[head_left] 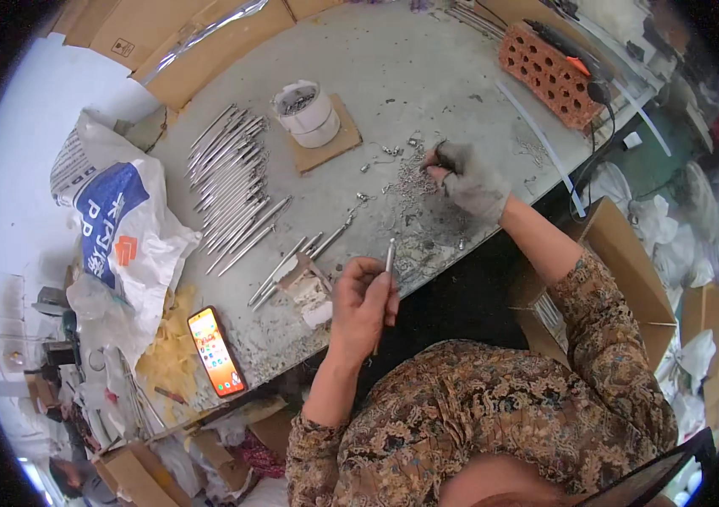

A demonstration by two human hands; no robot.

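Observation:
My left hand (361, 306) is closed around a slim silver metal rod (390, 255), which stands up out of the fist near the table's front edge. On my right hand (471, 179) is a dirty grey glove with the fingertips bare. Its thumb and fingers are pinched together at a pile of small metal chain pieces (410, 182); what they hold is too small to tell. To the left lies a row of finished-looking silver rods (232, 177), several with small chains at their ends. A few more rods (279, 275) rest beside a torn whitish block (307, 291).
A white round tub (307, 114) of small metal parts stands on a cardboard piece (349, 135). A phone (215, 351) with its screen lit lies front left, by a white plastic sack (127, 211). A perforated red brick (549, 74) sits back right; an open carton (630, 270) is below the edge.

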